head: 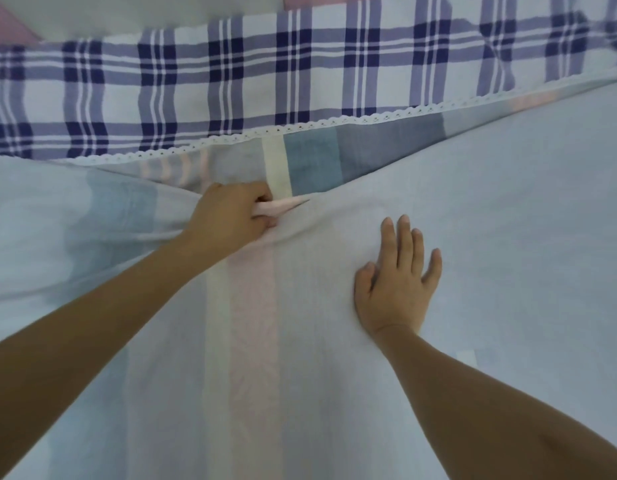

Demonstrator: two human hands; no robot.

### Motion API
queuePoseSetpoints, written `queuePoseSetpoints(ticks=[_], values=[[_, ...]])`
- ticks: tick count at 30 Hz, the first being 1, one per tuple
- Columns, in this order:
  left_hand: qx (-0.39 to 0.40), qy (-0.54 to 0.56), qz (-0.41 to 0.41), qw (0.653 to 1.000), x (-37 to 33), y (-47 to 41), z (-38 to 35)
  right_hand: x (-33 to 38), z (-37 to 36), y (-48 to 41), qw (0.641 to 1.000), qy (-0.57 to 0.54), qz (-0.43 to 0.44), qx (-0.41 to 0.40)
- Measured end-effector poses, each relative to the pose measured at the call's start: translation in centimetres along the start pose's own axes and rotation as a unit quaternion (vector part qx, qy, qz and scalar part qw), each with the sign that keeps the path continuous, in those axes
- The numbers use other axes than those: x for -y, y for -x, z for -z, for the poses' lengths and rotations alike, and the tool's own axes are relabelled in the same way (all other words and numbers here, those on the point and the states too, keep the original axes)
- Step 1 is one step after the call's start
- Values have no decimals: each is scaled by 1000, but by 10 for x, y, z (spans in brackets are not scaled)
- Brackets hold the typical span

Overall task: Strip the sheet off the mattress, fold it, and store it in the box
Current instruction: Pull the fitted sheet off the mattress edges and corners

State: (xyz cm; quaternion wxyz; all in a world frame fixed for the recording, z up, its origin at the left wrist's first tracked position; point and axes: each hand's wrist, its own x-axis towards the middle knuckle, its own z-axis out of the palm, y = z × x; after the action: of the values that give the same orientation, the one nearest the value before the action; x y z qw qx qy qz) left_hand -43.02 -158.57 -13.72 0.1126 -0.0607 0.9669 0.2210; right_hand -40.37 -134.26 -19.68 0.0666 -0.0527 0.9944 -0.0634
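A pale blue sheet (507, 220) with yellow, pink and blue stripes covers most of the view, its faded underside folded over toward me. My left hand (230, 216) grips a bunched pink fold of the sheet at the centre, near the folded edge. My right hand (397, 275) lies flat on the sheet with straight, spread fingers, pressing it down a little to the right. Both bare forearms reach in from the bottom corners. No box is in view.
Beyond the sheet lies a blue and white plaid cloth (196, 88) with a white lace trim (334, 124) along its near edge. A pink surface (9, 26) shows at the top left corner, beside a pale grey area (144, 8).
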Motion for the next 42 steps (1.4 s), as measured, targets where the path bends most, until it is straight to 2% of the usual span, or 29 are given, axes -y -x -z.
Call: queuePoseSetpoints(ticks=[2, 4, 7, 9, 12, 15, 19, 21, 23, 25, 27, 29, 32, 34, 35, 39, 42], values=[[-29, 69, 45, 996, 0, -6, 7, -1, -1, 1, 1000, 3, 0, -1], [-101, 117, 81, 985, 8, -24, 21, -1, -1, 1, 1000, 2, 1, -7], [-174, 116, 112, 971, 28, -53, 38, 0, -2, 1, 1000, -1, 2, -16], [-159, 97, 130, 974, 41, -69, 38, 0, -1, 0, 1000, -2, 1, -20], [-66, 64, 157, 983, 44, -80, 33, 0, -1, 1, 1000, 0, 1, -20], [-24, 62, 141, 988, 35, -77, 33, 0, -2, 1, 1000, 3, 1, -17], [-68, 58, 25, 996, 27, -58, 33, 0, -2, 1, 1000, 4, -1, -19], [-124, 32, 3, 992, 28, -51, 33, 0, -2, 0, 1000, 4, -1, -21], [-188, 13, 45, 981, 29, -49, 31, 0, -3, -1, 1000, 4, 0, -19], [-193, -28, 136, 971, 25, -51, 24, 0, -4, 0, 1000, 6, 2, -18], [-183, -91, 189, 960, 12, -50, 11, -1, -4, 0, 1000, 2, 0, -20], [-165, -68, 195, 964, -12, -48, -2, -1, -4, -1, 1000, -4, -2, -23], [-26, 16, 224, 974, -52, -47, -32, 0, -3, -1, 1000, -13, -2, -19], [72, 18, 250, 965, -74, -50, -50, 3, -4, -1, 1000, -23, -3, -15], [97, 26, 263, 960, -83, -55, -56, 4, -3, -1, 1000, -26, -3, -14], [103, 75, 327, 937, -104, -71, -58, 2, -1, -1, 1000, -30, 0, -2], [93, 87, 342, 931, -118, -72, -51, -1, 6, -3, 999, -46, -8, 14]])
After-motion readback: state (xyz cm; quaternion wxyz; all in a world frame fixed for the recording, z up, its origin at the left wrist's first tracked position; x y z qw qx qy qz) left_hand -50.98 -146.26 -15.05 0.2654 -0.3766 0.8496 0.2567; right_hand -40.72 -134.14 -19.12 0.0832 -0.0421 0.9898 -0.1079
